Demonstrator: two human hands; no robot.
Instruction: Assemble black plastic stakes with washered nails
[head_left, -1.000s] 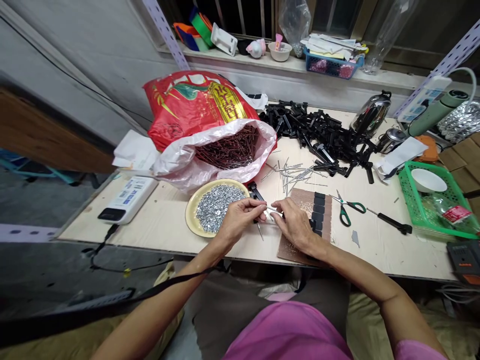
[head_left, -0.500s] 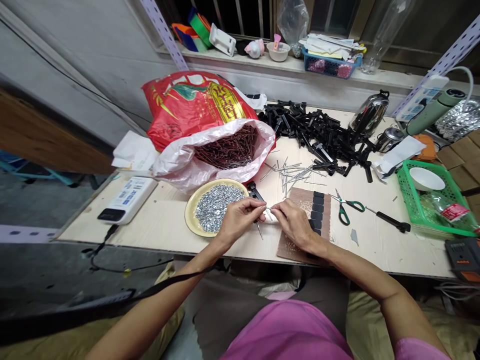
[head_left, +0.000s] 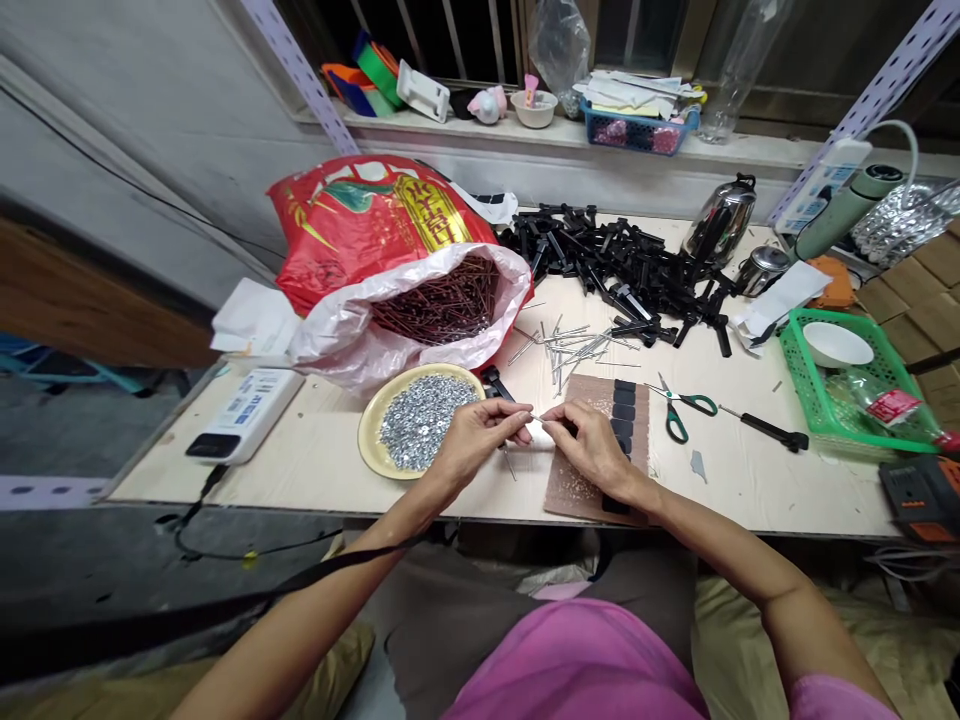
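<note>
Close together over the front of the table, my left hand [head_left: 480, 435] and my right hand [head_left: 592, 445] both pinch a thin metal pin [head_left: 536, 419], which spans the gap between their fingertips. A black plastic part [head_left: 495, 380] lies just behind my left hand, partly hidden, and a thin metal rod [head_left: 511, 465] shows beneath those fingers. To the left, a yellow plate [head_left: 367, 440] holds many small silvery metal pieces. Under my right hand is a brown board [head_left: 562, 490] with a row of black pads [head_left: 622, 415]. Loose metal pins [head_left: 577, 350] lie scattered behind the hands.
A red bag [head_left: 337, 240] full of dark rusty-looking pins stands behind the plate. Black plastic parts [head_left: 600, 250] are heaped at the back. Green-handled scissors [head_left: 677, 405], a black-handled tool [head_left: 765, 430] and a green basket [head_left: 795, 360] sit rightward; a white device [head_left: 247, 415] is left.
The view has shifted slightly, so the table's things appear further left. Both hands stay together at the pin, which now looks more level between the fingertips.
</note>
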